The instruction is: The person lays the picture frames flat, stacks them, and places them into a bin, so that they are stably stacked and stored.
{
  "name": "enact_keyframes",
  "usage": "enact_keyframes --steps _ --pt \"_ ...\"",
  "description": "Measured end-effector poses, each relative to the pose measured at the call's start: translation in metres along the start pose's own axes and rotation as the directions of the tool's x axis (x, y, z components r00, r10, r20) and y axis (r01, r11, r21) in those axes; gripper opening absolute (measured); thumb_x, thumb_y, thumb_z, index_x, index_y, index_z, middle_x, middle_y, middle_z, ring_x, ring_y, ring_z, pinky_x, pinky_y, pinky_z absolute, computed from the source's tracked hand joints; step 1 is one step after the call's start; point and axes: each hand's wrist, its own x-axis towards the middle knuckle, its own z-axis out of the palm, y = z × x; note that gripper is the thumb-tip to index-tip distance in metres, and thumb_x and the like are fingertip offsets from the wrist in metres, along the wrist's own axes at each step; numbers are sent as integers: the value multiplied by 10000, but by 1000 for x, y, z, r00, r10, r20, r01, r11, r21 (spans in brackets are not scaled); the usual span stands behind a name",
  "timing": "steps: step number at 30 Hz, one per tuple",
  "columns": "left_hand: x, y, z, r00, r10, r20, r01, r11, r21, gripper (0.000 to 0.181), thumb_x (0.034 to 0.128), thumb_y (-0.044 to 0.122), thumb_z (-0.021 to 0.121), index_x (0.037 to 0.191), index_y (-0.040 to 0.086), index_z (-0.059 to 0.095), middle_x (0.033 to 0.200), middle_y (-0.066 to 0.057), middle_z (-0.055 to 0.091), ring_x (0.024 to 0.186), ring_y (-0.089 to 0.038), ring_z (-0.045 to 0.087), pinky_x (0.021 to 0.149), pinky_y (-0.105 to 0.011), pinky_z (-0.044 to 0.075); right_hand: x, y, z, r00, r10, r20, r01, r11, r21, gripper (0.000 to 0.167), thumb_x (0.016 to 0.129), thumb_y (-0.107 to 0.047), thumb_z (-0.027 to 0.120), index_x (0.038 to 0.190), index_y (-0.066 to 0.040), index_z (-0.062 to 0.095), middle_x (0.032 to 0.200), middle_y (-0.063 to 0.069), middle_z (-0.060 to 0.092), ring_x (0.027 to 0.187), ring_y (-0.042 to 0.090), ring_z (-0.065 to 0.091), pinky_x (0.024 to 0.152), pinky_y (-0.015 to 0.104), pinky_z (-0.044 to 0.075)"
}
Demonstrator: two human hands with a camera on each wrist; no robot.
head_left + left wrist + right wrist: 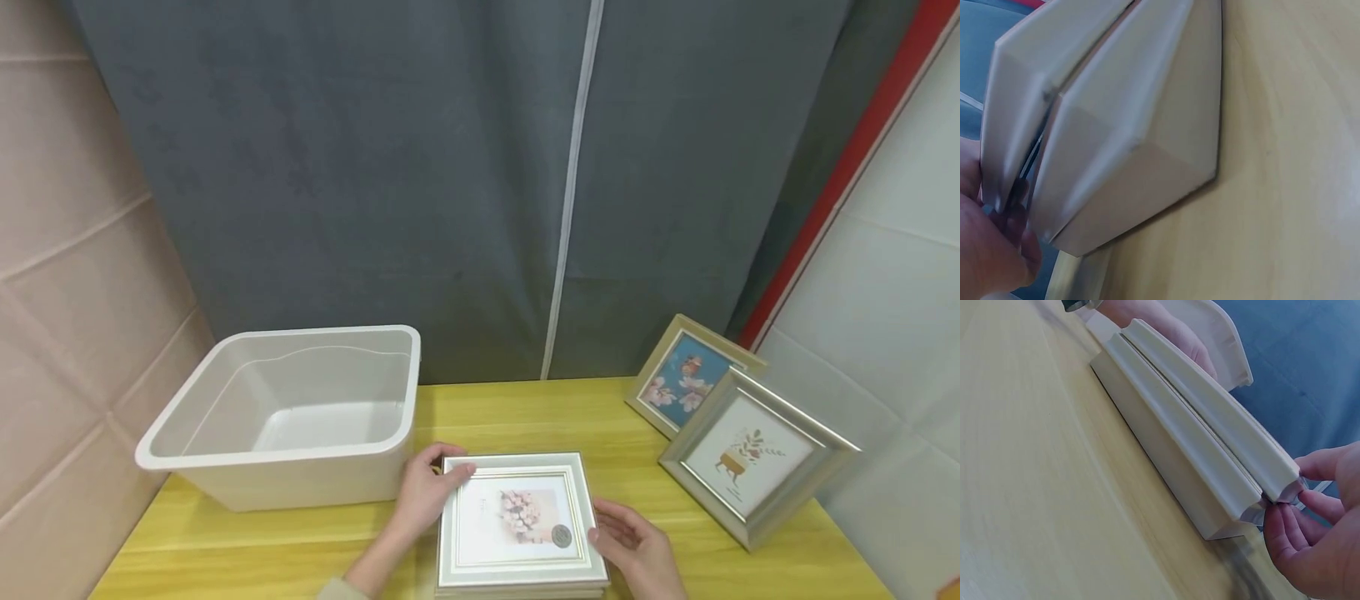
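Observation:
A white picture frame (476, 546) with a pink flower print and a grey round sticker lies on top of a second frame (1179, 444) at the table's near edge. My left hand (422, 493) grips the top frame's left side, thumb over the rim. In the left wrist view, fingertips of this hand (994, 247) reach the gap beneath it. At the right side, my right hand (639, 550) pinches the top frame's corner between thumb and fingers, as the right wrist view shows. A narrow gap separates the two frames.
Left of the stack stands a white plastic tub (281, 457) on the yellow wooden table (517, 417). A silver frame (806, 475) with a plant print and a gold frame (652, 417) with a blue flower picture lean at the right. A grey curtain (375, 183) hangs behind.

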Motion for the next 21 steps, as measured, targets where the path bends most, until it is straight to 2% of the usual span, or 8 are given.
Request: enact_keyframes --steps 2,5,8,11,15,21 --pt "0 -1 1 1000 -8 -1 8 1000 0 296 837 178 828 1064 19 724 884 -63 660 567 -103 440 532 -247 444 2 0 0 1000 12 -1 -12 1000 -5 504 896 -73 766 1350 71 599 1200 152 695 1020 230 662 795 263 564" --pt "1 -3 2 1000 -14 -9 14 1000 11 293 835 177 828 1063 24 727 924 -81 680 606 -118 482 563 -258 467 3 0 0 1000 29 4 -29 1000 4 505 897 -65 764 1355 68 597 1198 149 697 995 212 660 780 268 563" --pt "1 -6 4 1000 -15 -25 15 999 32 272 834 173 830 1052 43 733 1020 -100 708 763 -169 578 687 -310 516 3 1 0 999 33 13 -33 999 5 502 900 -60 759 1356 71 595 1178 143 704 998 219 662 779 272 564" --pt "1 -8 5 999 -19 -42 21 999 50 251 833 175 833 1038 64 740 1068 -90 718 920 -206 611 807 -373 518 4 2 1 999 38 18 -38 999 1 502 902 -62 757 1359 68 594 1167 133 707 1010 227 661 779 271 564" --pt "0 -10 6 998 -29 -59 32 998 59 240 836 175 834 1033 72 744 1046 -68 716 953 -218 605 836 -389 500 5 4 1 999 27 21 -26 1000 -17 487 911 -63 750 1356 66 598 1184 139 702 1024 236 662 777 266 565" --pt "-1 -5 8 996 -7 -89 15 995 94 255 821 163 839 1029 50 744 1016 -55 725 957 -228 614 843 -408 499 6 3 -1 1000 10 22 -9 999 -33 477 905 -46 753 1345 66 607 1224 166 687 1030 248 664 781 265 565"
